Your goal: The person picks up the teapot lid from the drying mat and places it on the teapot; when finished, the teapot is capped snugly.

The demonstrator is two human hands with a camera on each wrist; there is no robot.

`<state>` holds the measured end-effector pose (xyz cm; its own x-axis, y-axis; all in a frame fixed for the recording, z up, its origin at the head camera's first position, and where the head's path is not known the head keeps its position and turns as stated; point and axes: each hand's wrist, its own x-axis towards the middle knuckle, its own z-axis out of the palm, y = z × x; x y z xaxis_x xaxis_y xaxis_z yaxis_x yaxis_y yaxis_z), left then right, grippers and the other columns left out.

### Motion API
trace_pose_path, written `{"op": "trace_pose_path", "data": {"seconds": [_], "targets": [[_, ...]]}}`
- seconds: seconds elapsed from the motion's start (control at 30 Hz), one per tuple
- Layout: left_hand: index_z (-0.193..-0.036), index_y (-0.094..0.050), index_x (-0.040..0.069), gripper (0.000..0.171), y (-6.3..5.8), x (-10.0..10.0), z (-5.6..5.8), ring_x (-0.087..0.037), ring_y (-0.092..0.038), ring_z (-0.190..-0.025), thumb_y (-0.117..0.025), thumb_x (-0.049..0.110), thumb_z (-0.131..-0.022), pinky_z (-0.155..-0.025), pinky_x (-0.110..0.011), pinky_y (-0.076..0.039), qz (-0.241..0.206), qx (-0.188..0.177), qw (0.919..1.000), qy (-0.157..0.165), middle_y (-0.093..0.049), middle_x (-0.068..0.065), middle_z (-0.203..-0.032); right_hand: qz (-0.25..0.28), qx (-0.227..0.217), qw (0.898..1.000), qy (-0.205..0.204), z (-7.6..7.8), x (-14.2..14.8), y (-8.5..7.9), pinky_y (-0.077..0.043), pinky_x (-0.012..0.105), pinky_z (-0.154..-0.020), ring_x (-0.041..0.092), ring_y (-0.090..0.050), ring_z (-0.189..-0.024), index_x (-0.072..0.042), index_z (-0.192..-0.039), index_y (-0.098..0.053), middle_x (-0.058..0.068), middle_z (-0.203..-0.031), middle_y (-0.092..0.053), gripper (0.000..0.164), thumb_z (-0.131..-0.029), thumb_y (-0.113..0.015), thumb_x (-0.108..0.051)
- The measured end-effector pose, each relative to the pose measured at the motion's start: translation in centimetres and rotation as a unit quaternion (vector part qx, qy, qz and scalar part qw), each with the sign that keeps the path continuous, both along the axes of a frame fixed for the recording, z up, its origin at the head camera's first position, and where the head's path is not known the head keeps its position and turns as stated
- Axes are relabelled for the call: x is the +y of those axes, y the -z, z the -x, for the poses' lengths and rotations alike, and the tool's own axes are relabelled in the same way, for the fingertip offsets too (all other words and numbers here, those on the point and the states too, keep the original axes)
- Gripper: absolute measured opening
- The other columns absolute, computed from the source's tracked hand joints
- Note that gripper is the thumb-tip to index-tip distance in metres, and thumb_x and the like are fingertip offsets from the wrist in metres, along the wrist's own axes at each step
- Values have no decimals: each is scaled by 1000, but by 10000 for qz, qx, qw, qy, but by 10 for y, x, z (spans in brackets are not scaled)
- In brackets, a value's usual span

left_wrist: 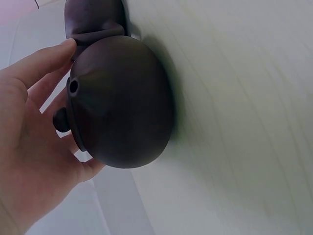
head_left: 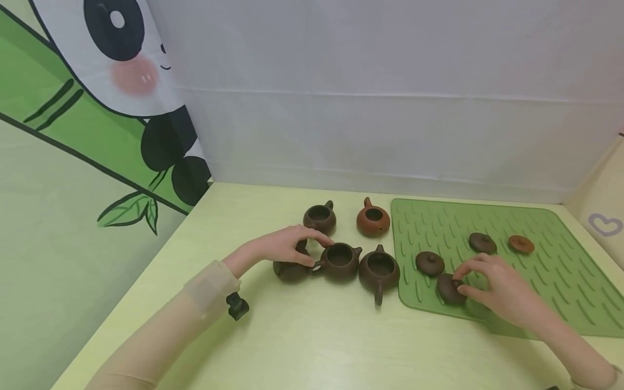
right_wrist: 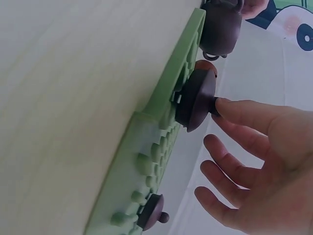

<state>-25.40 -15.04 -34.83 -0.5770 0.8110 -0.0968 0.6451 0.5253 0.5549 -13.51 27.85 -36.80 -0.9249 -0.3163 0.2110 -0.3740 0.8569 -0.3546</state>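
My right hand pinches the knob of a dark brown teapot lid between thumb and fingertips, at the green mat's near left edge. In the right wrist view, that lid is close over the mat, its other fingers loosely spread. My left hand reaches over a lidded dark teapot, partly hidden under it. Its thumb is at the handle of an open dark teapot, with the index fingertip near that rim. In the left wrist view, the lidded teapot shows its spout and knob below the thumb.
Another lidless dark teapot stands right of the middle one. Behind are a dark teapot and a reddish-brown teapot, both lidless. On the green mat lie two more dark lids and a reddish lid.
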Motion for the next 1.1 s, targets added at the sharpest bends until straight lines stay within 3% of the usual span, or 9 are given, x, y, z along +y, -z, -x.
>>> {"op": "trace_pose_path", "data": {"seconds": [0.6, 1.1], "targets": [[-140, -55, 21, 52, -3, -4, -3, -20, -49, -137, -69, 18, -91, -115, -46, -36, -28, -178, 9998, -78, -58, 5, -142, 123, 777, 9967, -220, 1, -17, -35, -46, 53, -83, 33, -57, -101, -25, -90, -70, 4, -100, -67, 24, -75, -83, -11], [-141, -54, 26, 52, 0, -3, -1, -19, -47, -138, -70, 21, -91, -116, -46, -35, 45, -271, 9993, -243, -57, 8, -143, 688, 1238, 9893, -357, 9, -45, -48, -39, 50, -87, 34, -53, -107, -21, -91, -69, 9, -107, -67, 23, -77, -83, -10]]}}
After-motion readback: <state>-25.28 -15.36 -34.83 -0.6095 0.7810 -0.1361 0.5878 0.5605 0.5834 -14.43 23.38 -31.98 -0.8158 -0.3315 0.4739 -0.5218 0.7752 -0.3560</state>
